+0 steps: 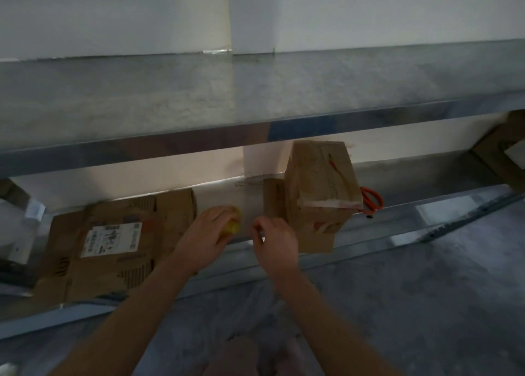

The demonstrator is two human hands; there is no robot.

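Left hand (208, 232) grips yellow roll (232, 223), perhaps tape; right hand (275, 243) fingers (258, 228) pinched.

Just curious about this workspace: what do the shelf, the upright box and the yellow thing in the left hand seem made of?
Shelf: metal, likely galvanised steel, by its dull grey sheen and reflecting front edge. Upright box: matte brown cardboard, with glossy clear tape along one edge. Yellow thing: too blurred to tell; perhaps a tape roll.

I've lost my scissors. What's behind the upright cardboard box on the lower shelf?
Orange scissors stick out behind the upright box, at its right edge; only the handles show. The box covers the blades and anything else.
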